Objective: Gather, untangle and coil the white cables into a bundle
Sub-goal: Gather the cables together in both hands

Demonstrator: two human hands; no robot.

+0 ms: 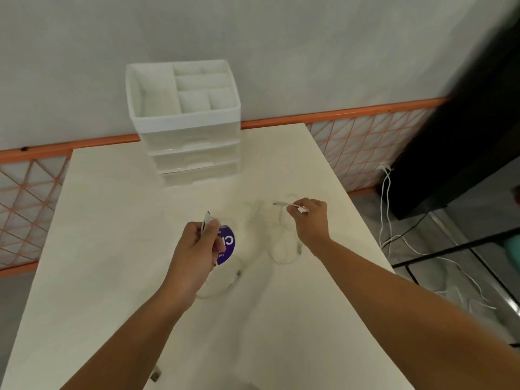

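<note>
White cables lie in loose, blurred loops on the pale table, between and just below my hands. My left hand is closed around one cable end, whose plug sticks up above the fist. My right hand pinches another cable end, with its connector pointing left. Both hands hover a little above the tabletop, roughly a hand's width apart. The cables blend into the table, so their exact tangle is hard to make out.
A white drawer organiser with open top compartments stands at the back of the table. A round purple sticker lies beside my left hand. More white cables trail on the floor at right, near a black stand.
</note>
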